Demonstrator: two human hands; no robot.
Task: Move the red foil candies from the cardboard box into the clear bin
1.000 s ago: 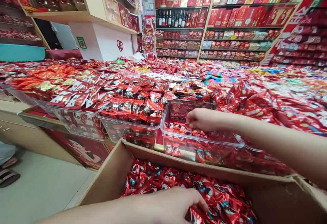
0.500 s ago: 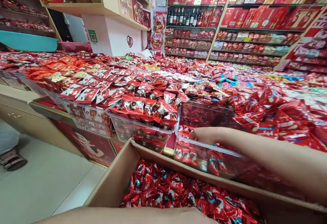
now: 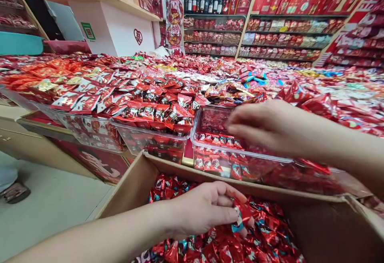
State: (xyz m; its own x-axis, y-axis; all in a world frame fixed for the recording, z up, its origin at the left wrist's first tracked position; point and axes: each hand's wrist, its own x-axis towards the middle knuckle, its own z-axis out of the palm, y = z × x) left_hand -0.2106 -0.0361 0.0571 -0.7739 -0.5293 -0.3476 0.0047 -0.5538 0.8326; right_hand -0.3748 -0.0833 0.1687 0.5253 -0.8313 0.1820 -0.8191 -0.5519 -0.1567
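My left hand (image 3: 207, 209) is over an open cardboard box (image 3: 318, 219), its thumb and fingers closed on a red wrapped candy (image 3: 239, 217) with a blue end. Many loose candies (image 3: 219, 251) of the same kind fill the box bottom beneath it. My right hand (image 3: 267, 125), slightly blurred, hovers above a clear plastic bin (image 3: 240, 151). Its fingers are loosely bent, with a gap to the thumb and nothing visible between them. Inside that bin, rows of red candies (image 3: 220, 139) lie at the left end; my right hand and forearm hide part of the rest.
Left of the bin stands another clear bin (image 3: 153, 139) heaped with red packets. More heaped sweets (image 3: 210, 77) spread across the counter behind. Shelves (image 3: 249, 35) with boxes and bottles line the back wall. A person's foot (image 3: 15, 193) shows on the floor at left.
My right hand has risen out of the clear bin. My left hand has come further into view over the box, now with a candy in its fingers. The view has tilted down.
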